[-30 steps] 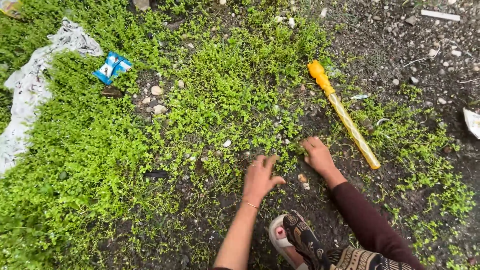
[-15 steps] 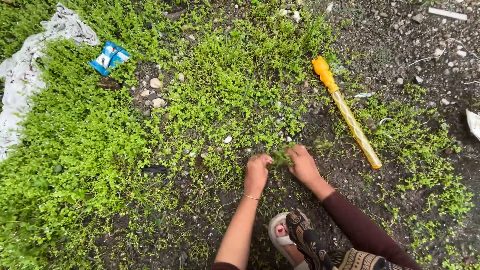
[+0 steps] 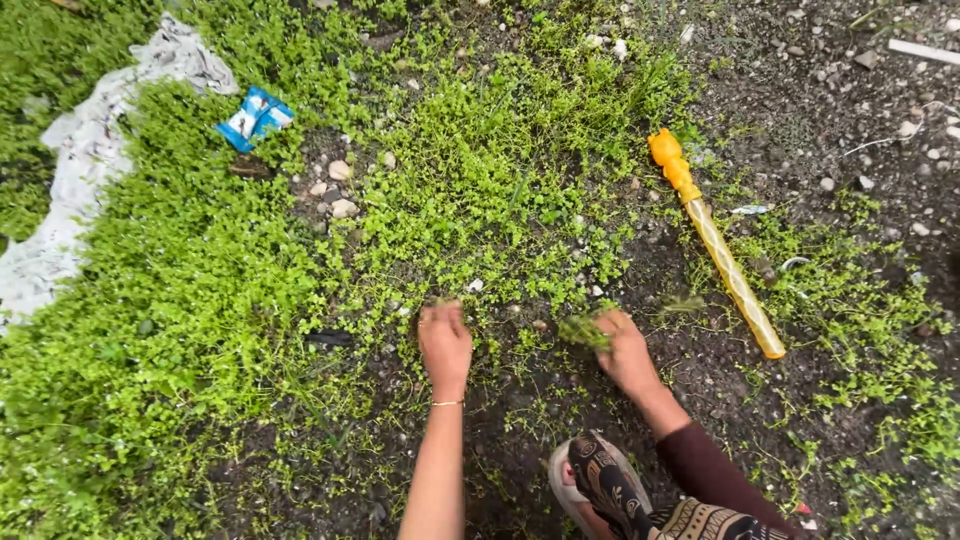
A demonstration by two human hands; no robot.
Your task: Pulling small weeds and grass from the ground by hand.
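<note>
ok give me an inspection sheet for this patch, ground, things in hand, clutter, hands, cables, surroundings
surface: dark soil with pebbles, covered on the left by a low green weed mat.
job's things: small clump of pulled weeds in the right hand; rooted weeds under the left hand.
clutter: yellow plastic wand toy lying on the soil; blue wrapper; crumpled white cloth; pale stones.
hands: left hand closed down on the weeds at ground level; right hand closed on the clump.
cables: nothing seen.
surroundings: gravel at upper right; a sandalled foot at the bottom edge.
</note>
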